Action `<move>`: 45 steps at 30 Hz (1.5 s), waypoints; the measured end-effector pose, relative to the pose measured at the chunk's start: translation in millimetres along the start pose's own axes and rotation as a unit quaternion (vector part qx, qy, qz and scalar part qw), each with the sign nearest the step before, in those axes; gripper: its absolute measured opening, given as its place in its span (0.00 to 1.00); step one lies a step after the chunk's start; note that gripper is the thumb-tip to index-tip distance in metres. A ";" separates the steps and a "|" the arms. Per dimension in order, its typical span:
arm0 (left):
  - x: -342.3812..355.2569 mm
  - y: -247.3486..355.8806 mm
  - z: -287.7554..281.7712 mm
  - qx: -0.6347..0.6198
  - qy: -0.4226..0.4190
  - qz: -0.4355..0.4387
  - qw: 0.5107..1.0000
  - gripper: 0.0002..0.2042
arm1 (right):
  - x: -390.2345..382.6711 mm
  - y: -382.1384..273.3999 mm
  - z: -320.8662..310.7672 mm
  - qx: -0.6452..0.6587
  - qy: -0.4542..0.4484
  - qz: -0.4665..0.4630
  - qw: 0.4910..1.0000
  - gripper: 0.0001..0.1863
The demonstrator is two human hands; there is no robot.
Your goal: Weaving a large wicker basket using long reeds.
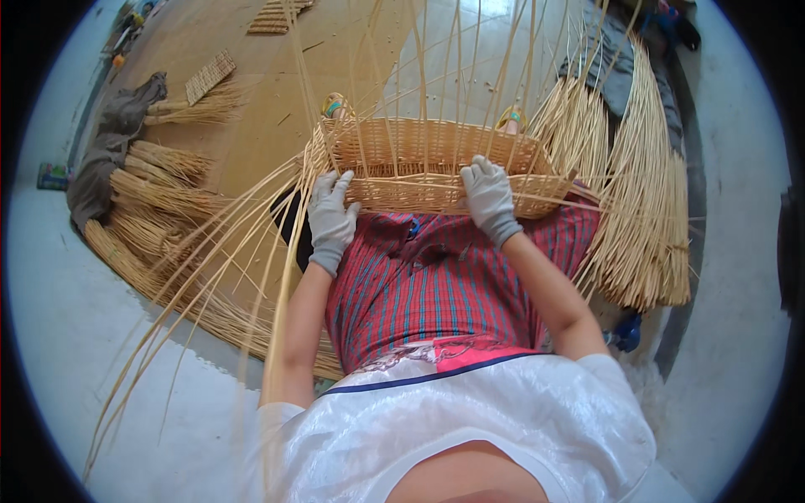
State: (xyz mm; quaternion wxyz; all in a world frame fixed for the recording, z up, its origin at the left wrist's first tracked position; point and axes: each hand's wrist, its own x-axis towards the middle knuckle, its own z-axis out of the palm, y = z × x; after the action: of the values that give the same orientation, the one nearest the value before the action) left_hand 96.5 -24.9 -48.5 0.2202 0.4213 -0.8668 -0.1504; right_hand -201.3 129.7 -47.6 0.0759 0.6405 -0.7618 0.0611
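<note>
A long, partly woven wicker basket [407,193] lies across my lap, its long side running left to right. Tall loose stakes rise from its far side, and more long strands fan out to the left past my forearm. My left hand [333,216], in a pale work glove, is closed on the basket's near left corner. The gloved right hand [489,199] grips the near rim right of the middle, fingers curled over it. Whether either hand also pinches a single strand is hard to make out.
Thick bundles of wicker rods [641,193] lie at the right, with grey cloth [599,71] over their far end. Shorter bundles [168,197] and a dark cloth [92,180] are on the left. A flat woven panel [210,76] rests on the brown floor sheet [268,84].
</note>
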 end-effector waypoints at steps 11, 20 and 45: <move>94.3 -5.8 27.0 -0.342 -0.360 -0.200 0.844 0.26 | 24.4 -56.5 8.3 0.690 0.293 0.338 0.569 0.19; 75.4 -11.9 44.0 -0.404 -0.251 -0.315 0.821 0.25 | 221.4 -77.3 -41.4 0.337 0.191 0.046 0.921 0.34; 80.2 84.1 98.9 -0.368 -0.312 -0.241 0.842 0.18 | 79.1 7.9 -20.9 0.530 0.249 0.182 0.790 0.12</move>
State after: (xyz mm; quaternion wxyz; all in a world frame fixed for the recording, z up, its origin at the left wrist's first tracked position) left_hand -53.6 -30.9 -75.4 0.0344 0.4355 -0.6417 -0.6304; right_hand -221.6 58.6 -11.8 -0.1007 0.3925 -0.6669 0.6254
